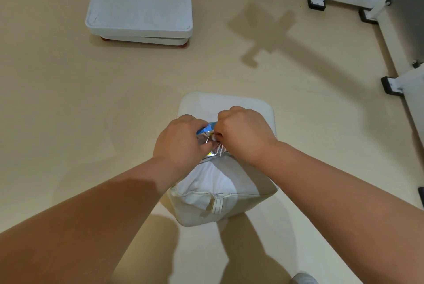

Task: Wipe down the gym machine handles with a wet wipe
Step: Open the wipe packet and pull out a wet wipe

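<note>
- Head view: at centre frame, the left hand (181,143) and right hand (243,134) are both pinching a small crinkled silver-and-blue foil wet-wipe packet (210,143) over a white padded bench seat (226,182).
- The packet is looking light, thin and slippery; gripping its edges near the tear seems best.
- Machine handles are not showing.

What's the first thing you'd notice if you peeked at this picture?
Two bare hands, left hand and right hand, pinch a crinkly silver-and-blue foil packet in the middle, over a white padded bench seat. Farther back on the left, a white rectangular step platform sits on the beige floor.
</note>
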